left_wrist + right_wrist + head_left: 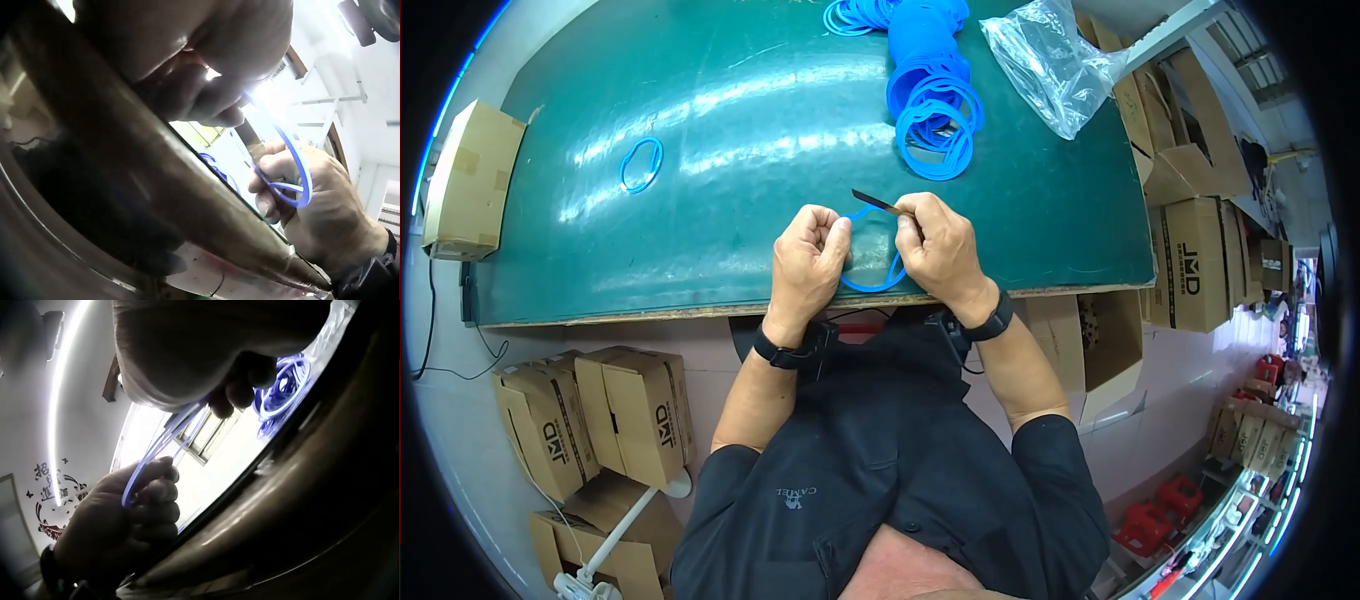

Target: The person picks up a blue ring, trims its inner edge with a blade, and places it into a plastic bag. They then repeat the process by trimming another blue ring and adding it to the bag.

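Note:
Both hands hold a thin blue ring (870, 288) at the near edge of the green table. My left hand (805, 262) pinches one side of it between thumb and curled fingers. On the opposite side, my right hand (945, 250) grips the ring together with a slim, dark, blade-like tool (872, 201), its tip pointing up and left. The tool's other end is hidden in the right hand. From the left wrist, the ring (300, 165) shows as a loop beside the right hand (331, 215). In the right wrist view the left hand (112, 512) holds its far part.
A large pile of blue rings (925, 70) lies at the back of the table (750, 200), beside a clear plastic bag (1050, 70). One more blue loop (641, 165) lies at left. A carton (475, 180) stands at the left edge; more cartons (640, 415) are on the floor.

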Demonstrator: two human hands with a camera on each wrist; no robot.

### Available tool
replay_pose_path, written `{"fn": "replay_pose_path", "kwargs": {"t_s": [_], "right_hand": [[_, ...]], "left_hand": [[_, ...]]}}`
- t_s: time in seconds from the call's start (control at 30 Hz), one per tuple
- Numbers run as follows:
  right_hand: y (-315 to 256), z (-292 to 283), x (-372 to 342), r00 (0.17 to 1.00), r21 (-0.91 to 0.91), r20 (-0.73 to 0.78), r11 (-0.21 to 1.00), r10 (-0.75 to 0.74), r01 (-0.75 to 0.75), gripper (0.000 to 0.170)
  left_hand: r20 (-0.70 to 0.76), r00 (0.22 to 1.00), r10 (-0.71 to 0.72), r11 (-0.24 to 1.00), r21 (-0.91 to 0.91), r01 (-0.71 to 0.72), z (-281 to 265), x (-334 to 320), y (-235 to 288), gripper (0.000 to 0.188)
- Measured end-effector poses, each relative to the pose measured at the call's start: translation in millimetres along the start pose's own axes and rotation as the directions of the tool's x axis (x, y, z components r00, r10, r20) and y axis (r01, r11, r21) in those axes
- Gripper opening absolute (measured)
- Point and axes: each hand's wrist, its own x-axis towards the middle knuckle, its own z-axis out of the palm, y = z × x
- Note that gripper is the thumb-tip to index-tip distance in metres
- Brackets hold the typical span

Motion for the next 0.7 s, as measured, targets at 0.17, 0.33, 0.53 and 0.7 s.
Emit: {"fn": "replay_pose_path", "kwargs": {"t_s": [0.17, 0.33, 0.53, 0.7], "right_hand": [[-9.2, 1.5, 6.1, 1.0, -0.038, 0.013, 0.999, 0.018, -0.017, 0.016], [-14.0, 3.5, 13.1, 0.998, -0.159, 0.052, 0.986, -0.037, 0.045, 0.017], [-15.2, 15.4, 8.1, 0.992, -0.098, 0.126, 0.995, 0.018, -0.005, 0.016], [-14.3, 19.7, 5.4, 0.988, -0.051, 0.15, 0.998, 0.046, -0.039, 0.014]], "left_hand": [[-0.016, 1.0, -0.013, 0.999, -0.048, 0.012, 1.1, 1.9, -6.2, 0.014], [-0.03, 0.999, -0.024, 0.982, -0.187, 0.018, 4.9, 2.5, -3.0, 0.013], [0.001, 0.998, -0.055, 0.974, -0.222, 0.054, 3.7, 3.1, -4.9, 0.012], [0.059, 0.994, -0.096, 0.972, -0.209, 0.107, -5.0, 0.2, 0.2, 0.013]]}}
